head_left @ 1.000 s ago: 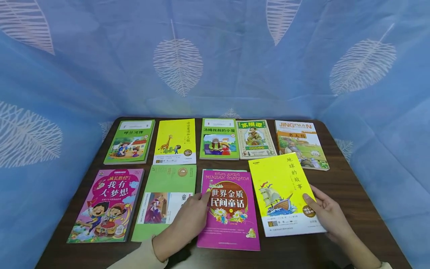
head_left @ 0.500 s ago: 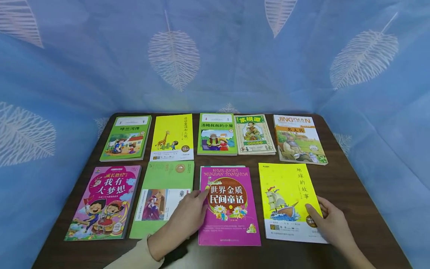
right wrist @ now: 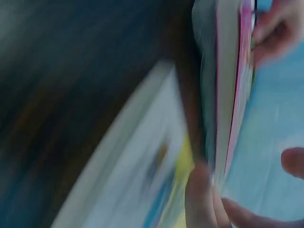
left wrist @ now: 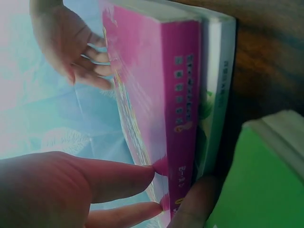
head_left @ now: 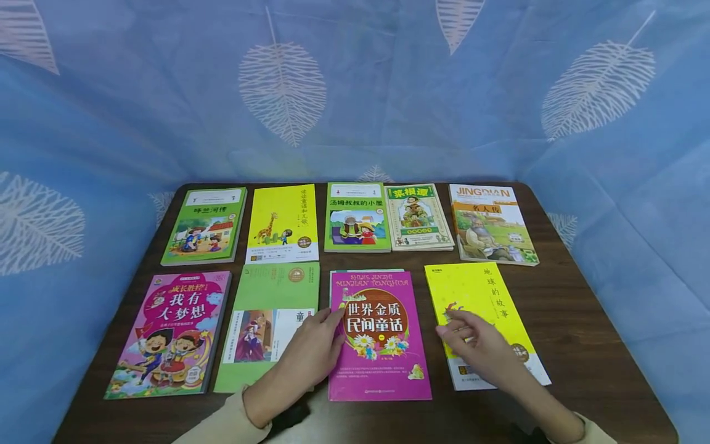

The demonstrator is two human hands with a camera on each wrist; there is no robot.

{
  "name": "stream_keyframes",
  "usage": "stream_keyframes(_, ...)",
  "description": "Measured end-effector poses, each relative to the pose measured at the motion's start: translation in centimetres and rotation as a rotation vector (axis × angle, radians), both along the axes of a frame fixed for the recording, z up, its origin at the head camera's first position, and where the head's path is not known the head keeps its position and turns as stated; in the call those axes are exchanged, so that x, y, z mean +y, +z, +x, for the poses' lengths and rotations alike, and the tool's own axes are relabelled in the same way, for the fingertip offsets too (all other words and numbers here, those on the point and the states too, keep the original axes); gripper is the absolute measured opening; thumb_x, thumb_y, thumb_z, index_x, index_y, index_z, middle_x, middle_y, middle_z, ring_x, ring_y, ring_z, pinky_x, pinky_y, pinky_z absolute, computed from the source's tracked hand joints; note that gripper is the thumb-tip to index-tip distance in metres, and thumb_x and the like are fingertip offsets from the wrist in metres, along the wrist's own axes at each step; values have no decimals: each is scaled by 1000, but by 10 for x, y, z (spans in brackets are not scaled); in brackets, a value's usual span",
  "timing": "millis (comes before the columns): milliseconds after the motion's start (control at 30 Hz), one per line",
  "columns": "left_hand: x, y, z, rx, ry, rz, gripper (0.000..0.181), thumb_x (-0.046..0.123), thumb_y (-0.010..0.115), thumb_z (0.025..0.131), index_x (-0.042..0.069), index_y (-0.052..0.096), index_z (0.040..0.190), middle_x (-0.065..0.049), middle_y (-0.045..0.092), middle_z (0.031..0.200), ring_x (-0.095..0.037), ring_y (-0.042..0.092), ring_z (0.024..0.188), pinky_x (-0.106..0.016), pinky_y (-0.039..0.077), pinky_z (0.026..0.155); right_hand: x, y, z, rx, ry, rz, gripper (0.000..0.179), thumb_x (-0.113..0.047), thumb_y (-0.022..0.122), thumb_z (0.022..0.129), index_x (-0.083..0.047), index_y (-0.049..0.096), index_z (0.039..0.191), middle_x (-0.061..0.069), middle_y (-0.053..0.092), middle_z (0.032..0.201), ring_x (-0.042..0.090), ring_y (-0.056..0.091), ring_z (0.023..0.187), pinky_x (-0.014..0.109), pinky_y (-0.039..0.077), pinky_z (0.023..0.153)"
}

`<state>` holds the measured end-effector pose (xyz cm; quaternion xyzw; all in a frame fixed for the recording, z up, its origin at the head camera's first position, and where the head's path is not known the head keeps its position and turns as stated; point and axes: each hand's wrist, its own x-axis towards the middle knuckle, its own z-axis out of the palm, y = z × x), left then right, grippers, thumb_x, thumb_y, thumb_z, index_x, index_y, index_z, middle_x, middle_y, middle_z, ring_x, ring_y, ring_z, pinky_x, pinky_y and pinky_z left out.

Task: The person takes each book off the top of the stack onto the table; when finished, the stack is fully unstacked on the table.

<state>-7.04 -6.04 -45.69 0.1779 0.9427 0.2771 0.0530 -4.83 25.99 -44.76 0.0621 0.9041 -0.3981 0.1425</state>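
Note:
In the head view my left hand (head_left: 304,350) is at the left edge of a magenta paperback book (head_left: 383,376). The left wrist view shows its fingers on the cover's edge and spine, pinching the book. Beneath this book lies another with a pale green spine (left wrist: 213,95). My right hand (head_left: 488,351), holding nothing, hovers over a yellow book (head_left: 471,283) with a sailing ship, its fingers loosely bent toward the magenta book. The right wrist view is blurred; that hand's fingers (right wrist: 202,194) are near the magenta book's page edges.
A green book (head_left: 244,376) and a pink cartoon book (head_left: 166,320) lie left of the magenta one. Behind them stretches a row of several books, including a yellow giraffe book (head_left: 283,209) and one marked JINGDIAN (head_left: 490,225). Blue leaf-patterned cloth (head_left: 388,111) surrounds the dark table (head_left: 588,345).
The yellow ship book was lowered onto the table at the right. My right hand has let go of it and moved left across its cover. The left hand stays at the magenta book.

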Motion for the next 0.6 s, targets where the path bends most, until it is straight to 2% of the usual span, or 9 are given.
stream_keyframes(67, 1, 0, 0, 7, 2, 4, 46, 14, 73, 98, -5, 63, 139, -34, 64, 135, -50, 67, 119, -58, 59, 97, -21, -3, -3, -98, 24, -82, 77, -47, 73, 97, 4, 49, 150, 8, 72, 108, 16, 73, 89, 25, 60, 70)
stream_keyframes(133, 2, -1, 0, 24, 1, -1, 45, 14, 73, 98, -4, 64, 138, -34, 65, 133, -50, 68, 118, -58, 60, 96, -36, -6, -5, -146, 40, -108, 79, -48, 76, 95, 5, 50, 147, 5, 69, 96, 14, 69, 79, 25, 57, 63)
stream_keyframes(267, 4, -4, 0, 61, 5, -6, 43, 15, 73, 99, -4, 65, 136, -32, 67, 131, -48, 70, 114, -56, 61, 92, -46, -13, -10, -126, 50, -83, 72, -44, 81, 91, 3, 56, 139, 5, 62, 83, 16, 58, 71, 22, 47, 56)
stream_keyframes(367, 3, -5, 1, 67, 18, -3, 43, 15, 74, 98, -3, 65, 137, -31, 67, 131, -47, 71, 114, -56, 62, 91, -46, -19, -12, -126, 35, -136, 67, -38, 84, 89, 1, 55, 136, 6, 62, 85, 18, 59, 70, 21, 51, 57)
stream_keyframes(433, 2, -6, 1, 75, 19, -6, 43, 15, 74, 98, -2, 65, 137, -31, 67, 132, -47, 71, 113, -56, 62, 91, -44, -24, -12, -151, 13, -219, 67, -35, 84, 89, 0, 52, 136, 8, 65, 88, 18, 63, 72, 24, 57, 61)
stream_keyframes(600, 2, -5, 4, 50, 7, -31, 41, 15, 68, 102, 0, 64, 140, -30, 64, 138, -49, 68, 119, -57, 60, 94, -37, -32, -11, -233, -41, -480, 70, -33, 78, 96, -3, 39, 145, 13, 72, 102, 23, 77, 87, 42, 66, 73)
